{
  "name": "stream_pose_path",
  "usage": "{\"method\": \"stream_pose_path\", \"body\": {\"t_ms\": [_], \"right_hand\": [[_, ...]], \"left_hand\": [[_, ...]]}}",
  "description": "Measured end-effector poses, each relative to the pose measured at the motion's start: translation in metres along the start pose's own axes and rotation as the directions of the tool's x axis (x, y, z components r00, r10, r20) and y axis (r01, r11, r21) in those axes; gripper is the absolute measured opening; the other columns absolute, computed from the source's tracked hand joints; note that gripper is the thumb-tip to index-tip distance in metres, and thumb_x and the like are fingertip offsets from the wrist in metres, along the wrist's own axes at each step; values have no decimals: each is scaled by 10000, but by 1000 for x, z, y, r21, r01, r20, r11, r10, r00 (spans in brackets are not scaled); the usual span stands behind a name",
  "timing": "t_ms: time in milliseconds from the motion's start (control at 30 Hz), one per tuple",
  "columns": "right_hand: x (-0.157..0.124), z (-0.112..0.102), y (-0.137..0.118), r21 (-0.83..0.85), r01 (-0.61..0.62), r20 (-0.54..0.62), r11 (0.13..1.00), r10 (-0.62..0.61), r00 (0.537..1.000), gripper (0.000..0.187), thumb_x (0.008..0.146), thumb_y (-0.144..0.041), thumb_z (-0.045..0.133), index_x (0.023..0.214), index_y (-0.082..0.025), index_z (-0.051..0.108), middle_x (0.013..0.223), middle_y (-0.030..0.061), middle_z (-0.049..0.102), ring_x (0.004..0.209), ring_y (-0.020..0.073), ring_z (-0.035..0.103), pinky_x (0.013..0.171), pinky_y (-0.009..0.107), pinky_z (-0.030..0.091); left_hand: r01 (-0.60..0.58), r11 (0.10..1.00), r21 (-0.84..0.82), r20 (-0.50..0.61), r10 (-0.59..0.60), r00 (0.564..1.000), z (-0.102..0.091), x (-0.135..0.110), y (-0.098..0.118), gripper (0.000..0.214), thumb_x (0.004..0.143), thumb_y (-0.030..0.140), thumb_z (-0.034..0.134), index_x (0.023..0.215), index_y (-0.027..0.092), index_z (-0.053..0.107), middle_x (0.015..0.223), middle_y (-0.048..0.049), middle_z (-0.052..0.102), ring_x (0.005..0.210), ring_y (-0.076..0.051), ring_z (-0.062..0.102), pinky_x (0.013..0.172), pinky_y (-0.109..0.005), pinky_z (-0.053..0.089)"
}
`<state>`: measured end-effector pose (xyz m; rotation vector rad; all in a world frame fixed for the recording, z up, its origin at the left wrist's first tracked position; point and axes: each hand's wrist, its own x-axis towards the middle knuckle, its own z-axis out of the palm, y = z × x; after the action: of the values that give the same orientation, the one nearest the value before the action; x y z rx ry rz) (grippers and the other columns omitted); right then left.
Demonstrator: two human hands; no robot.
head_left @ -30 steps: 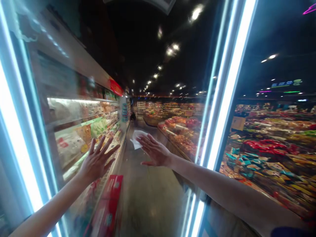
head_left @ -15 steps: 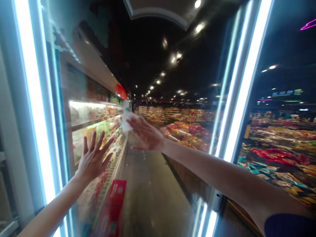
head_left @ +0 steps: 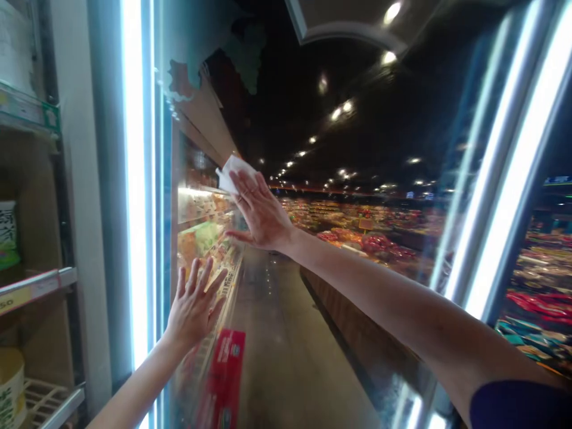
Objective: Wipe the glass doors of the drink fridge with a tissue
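Before me is a clear glass door (head_left: 304, 345), framed by bright light strips. My left hand (head_left: 194, 310) lies with fingers spread against the lower left of the glass and holds nothing. Higher up and nearer the middle, my right hand (head_left: 261, 211) presses a folded white tissue (head_left: 232, 170) flat to the glass. The tissue sticks out past my fingertips; the rest of it is covered by my fingers. My right arm reaches across from the lower right.
Shelves with packaged goods (head_left: 8, 232) stand at the far left, beside the left light strip (head_left: 136, 179). The right light strip (head_left: 513, 196) slants along the other edge. Through the glass show an aisle, a red box (head_left: 230, 369) and produce displays (head_left: 379, 243).
My view has swung left, bringing the left shelves into sight. My right hand has moved up across the glass with the tissue. My left hand stays spread on the glass.
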<state>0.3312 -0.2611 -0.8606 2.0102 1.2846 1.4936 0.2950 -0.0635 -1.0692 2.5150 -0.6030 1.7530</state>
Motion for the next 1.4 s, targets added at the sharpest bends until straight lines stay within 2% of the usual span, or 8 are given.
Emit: {"method": "stream_pose_path", "body": {"t_ms": [133,300,467,667,833,1033,1200,1400], "right_hand": [[21,7,-17,69,348,129,935,-354,926,976,969,-771,345,1602,-34,249,1720,119,208,1613,234,110,1346,432,63],[53,12,-24,-20,116,12,993,-116,993,1072,948,-801,334,1598,38,190,1717,194,144,1612,306,83,1341,500,47],[58,15,-40,7,381,150,925,-378,914,1029,942,-825,267,1577,-17,308,1718,126,209,1612,260,117,1347,469,79],[64,8,-22,-73,-2,-5,997,1,1000,1019,948,-809,290,1591,-19,255,1725,172,136,1614,306,70,1334,536,61],[10,12,-12,-39,307,95,951,-303,948,1073,919,-859,231,1584,-19,292,1716,121,221,1612,257,114,1345,436,103],[-63,-13,66,-97,-328,-165,940,310,936,1017,967,-789,172,1620,-9,144,1713,225,141,1614,329,28,1312,597,97],[-144,-16,81,-98,-68,9,993,70,998,1110,899,-883,176,1619,-38,174,1707,179,220,1618,272,13,1331,506,129],[-226,-32,131,-90,-480,-191,873,458,868,974,983,-751,227,1638,-52,50,1707,231,164,1613,342,10,1298,646,123]], "left_hand": [[-44,999,17,-3,44,999,0,-7,-8,766,950,376,594,1618,279,231,1726,-87,160,1605,-351,50,1297,-621,182],[-60,998,28,-34,61,998,5,-17,-16,729,951,312,583,1606,253,271,1728,-86,157,1606,-342,58,1307,-603,133],[-49,999,3,-86,49,995,9,-23,-21,755,941,339,600,1609,241,263,1740,-72,84,1607,-336,58,1319,-561,85],[-13,1000,9,-89,14,996,4,-16,-17,752,937,303,603,1607,224,271,1737,-100,91,1606,-347,47,1314,-566,55],[16,994,-105,-103,-27,994,5,2,-8,781,935,416,614,1613,270,257,1737,-65,118,1611,-322,25,1320,-526,-7],[-2,993,-122,-129,-14,992,13,43,29,785,942,463,593,1616,327,215,1744,-12,54,1614,-296,3,1311,-527,-52],[-11,990,-144,-142,-10,990,23,96,91,761,962,512,536,1616,340,188,1741,-6,18,1612,-290,-30,1299,-548,-74],[-18,987,-157,-145,-5,989,40,155,166,791,951,505,561,1614,369,151,1737,-24,44,1610,-320,-4,1287,-632,-33]]}}
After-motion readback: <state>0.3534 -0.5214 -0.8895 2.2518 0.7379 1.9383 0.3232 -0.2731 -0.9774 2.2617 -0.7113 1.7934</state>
